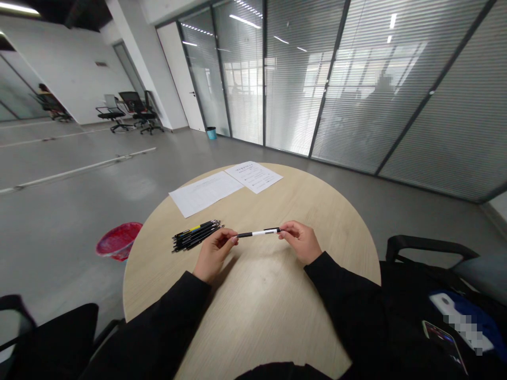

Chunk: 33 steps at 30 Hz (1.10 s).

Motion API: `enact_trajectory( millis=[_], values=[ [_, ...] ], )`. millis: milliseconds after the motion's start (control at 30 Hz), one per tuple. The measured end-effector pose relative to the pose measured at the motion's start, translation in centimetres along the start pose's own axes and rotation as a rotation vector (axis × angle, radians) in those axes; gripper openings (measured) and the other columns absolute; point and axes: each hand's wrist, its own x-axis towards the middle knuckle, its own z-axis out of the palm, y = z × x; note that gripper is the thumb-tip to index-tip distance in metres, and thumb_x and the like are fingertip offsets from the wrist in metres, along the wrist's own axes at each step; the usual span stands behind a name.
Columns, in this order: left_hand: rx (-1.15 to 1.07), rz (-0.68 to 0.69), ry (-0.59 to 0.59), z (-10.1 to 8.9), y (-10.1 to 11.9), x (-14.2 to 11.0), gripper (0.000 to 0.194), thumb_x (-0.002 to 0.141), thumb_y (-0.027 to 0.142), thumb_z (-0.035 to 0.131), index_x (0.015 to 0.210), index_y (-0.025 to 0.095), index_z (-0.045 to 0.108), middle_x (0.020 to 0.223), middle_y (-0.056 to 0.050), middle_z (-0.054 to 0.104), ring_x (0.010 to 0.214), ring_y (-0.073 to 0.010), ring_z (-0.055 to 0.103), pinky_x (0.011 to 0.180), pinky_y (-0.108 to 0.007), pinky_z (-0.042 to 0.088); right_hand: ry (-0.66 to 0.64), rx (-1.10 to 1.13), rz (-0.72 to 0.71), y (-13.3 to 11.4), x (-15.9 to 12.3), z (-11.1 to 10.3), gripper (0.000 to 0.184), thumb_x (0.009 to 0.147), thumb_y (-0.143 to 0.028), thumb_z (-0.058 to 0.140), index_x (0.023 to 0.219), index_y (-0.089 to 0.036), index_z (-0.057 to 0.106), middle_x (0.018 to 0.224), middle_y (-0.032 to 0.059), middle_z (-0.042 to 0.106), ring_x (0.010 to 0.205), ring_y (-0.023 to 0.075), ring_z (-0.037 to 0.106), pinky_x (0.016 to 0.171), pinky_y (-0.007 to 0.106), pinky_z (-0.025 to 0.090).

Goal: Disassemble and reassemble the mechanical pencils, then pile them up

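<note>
Spanning the gap between two bare hands, a single pen (259,233) is held nearly level, in front of the body and over the desk (257,301). Its dark grip end is pinched between the thumb and fingers of the left hand (212,255), while the end with the clip is pinched by the fingers of the right hand (304,241). The white barrel between them is left uncovered.

As far as can be judged, one pen has been singled out and is being handled by itself, while the others are gathered in a loose pile of pens (196,236) just beside the left hand. These are laid roughly side by side, overlapping, mostly black, with a yellow part seen on one. Whether any of them have already been handled cannot be told, nor can they be counted with certainty. No separate pen parts can be made out on the desk, and the held pen appears whole.

Beyond the pile, two sheets, a wide paper (206,193) and a smaller printed sheet (255,177), are laid flat near the far edge, untouched by either hand.
</note>
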Motion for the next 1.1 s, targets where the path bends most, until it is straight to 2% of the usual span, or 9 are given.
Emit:
enact_trajectory(
  millis=[533,1100],
  values=[
    [0.003,0.014,-0.015,-0.07,0.14,-0.26,0.019,0.079,0.035,0.071,0.085,0.018,0.066,0.076,-0.002,0.066,0.072,-0.0161,0.063,0.071,-0.029,0.050,-0.026,0.071,0.058,-0.10,-0.10,0.01,0.022,0.079,-0.036,0.069,0.086,-0.016,0.068,0.082,0.0093,0.074,0.073,0.0212,0.071,0.070,0.033,0.056],
    [0.001,0.011,-0.038,-0.29,-0.65,-0.14,0.018,0.081,0.033,0.070,0.086,0.016,0.064,0.075,0.000,0.064,0.071,-0.0144,0.060,0.070,-0.027,0.048,-0.075,0.081,0.052,0.49,-0.05,-0.04,0.030,0.084,-0.046,0.064,0.086,-0.016,0.066,0.082,0.0095,0.074,0.073,0.0206,0.070,0.073,0.035,0.057]
  ],
)
